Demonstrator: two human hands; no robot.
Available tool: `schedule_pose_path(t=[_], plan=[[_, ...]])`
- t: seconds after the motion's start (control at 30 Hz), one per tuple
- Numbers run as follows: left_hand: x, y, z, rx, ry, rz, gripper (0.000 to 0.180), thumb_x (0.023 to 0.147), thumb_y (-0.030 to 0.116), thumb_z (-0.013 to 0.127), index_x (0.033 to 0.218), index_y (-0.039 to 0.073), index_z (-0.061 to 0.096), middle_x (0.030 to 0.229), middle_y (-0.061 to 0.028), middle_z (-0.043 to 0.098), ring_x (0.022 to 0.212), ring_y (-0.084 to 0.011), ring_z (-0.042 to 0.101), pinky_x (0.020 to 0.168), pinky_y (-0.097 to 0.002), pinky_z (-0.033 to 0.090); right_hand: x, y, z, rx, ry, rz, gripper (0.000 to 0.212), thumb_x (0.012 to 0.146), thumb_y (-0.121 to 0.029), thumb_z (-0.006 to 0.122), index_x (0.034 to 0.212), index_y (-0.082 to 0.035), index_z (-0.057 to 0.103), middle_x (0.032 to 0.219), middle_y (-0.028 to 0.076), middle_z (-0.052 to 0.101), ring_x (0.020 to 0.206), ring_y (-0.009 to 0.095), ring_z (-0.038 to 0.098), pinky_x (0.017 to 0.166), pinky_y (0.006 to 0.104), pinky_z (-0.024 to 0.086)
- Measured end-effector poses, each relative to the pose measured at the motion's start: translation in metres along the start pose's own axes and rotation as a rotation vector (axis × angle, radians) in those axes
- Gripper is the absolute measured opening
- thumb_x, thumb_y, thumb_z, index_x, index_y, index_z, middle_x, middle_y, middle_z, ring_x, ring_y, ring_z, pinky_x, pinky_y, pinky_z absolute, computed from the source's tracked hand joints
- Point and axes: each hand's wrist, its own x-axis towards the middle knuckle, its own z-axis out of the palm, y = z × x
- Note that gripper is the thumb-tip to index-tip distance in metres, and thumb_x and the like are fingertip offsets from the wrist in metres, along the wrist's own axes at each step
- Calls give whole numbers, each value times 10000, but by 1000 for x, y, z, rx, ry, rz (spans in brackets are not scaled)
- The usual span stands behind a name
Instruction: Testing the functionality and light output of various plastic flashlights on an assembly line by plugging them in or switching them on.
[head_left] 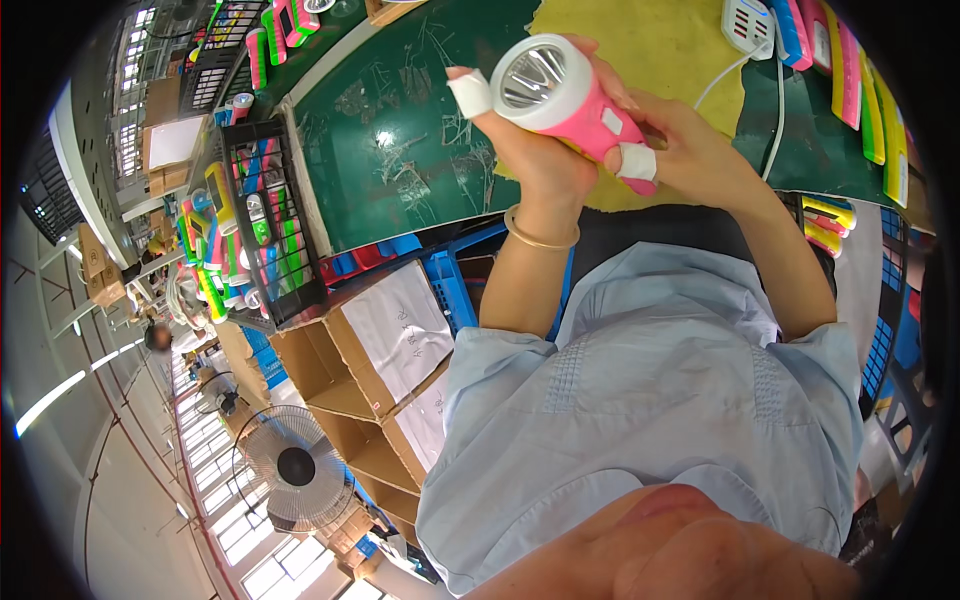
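A pink and white flashlight point(580, 122) is held above the workbench, its round reflector end tilted up toward the upper left. My left hand point(540, 158) cups the flashlight's head from below and behind, with fingers showing past the far side. White tape wraps that hand's thumb, which sticks out to the left of the lens. On the tail end, my right hand point(692, 150) is closed, its taped thumb pressed near the end of the handle. The right fingers are partly hidden behind the flashlight. Beneath both hands lies a yellow cloth point(640, 30).
The green bench top point(370, 190) has scuffed tape marks. Colourful flashlights point(848, 75) line the right edge, near a white power strip point(748, 28) with cables. At left stand a black crate point(312, 285) of flashlights, a cardboard box point(320, 365) and a fan point(296, 467).
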Motion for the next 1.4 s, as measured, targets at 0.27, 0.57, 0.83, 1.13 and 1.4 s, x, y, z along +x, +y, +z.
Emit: schedule_pose_path(t=[0.27,0.57,0.83,1.13,1.4], plan=[[-8,-8,10,-148,334,-21,697,846,612,231,1017,-9,496,820,-134,543,761,-282,522,632,-352,448,-14,-11,16,-638,396,-111,393,700,-253,704,848,7,449,911,202,553,772,357,543,682,395,439],[-9,-16,5,-112,19,-18,717,835,598,182,854,-30,528,582,-158,506,495,-274,476,481,-346,413,-20,8,-6,171,29,-80,309,816,-192,611,1009,28,511,948,59,558,897,98,516,810,243,409],[8,-25,49,25,-174,-159,677,855,584,228,974,-24,499,701,-147,545,626,-261,530,603,-357,446,-54,-9,-31,282,107,-74,365,872,-365,493,884,-2,522,770,52,541,674,91,519,581,235,425],[7,-60,68,403,-257,-135,246,883,128,390,1058,-9,494,933,-124,548,821,-231,559,736,-352,452,-176,-16,-204,-645,1354,-162,415,862,-263,532,1168,9,468,932,60,535,885,120,487,806,230,378],[5,-82,72,454,-230,-282,190,853,50,432,1017,-4,513,897,-103,552,791,-201,562,702,-323,464,-211,-39,-326,-277,1518,-504,397,753,-83,513,1132,17,452,814,200,580,679,267,596,566,354,474]])
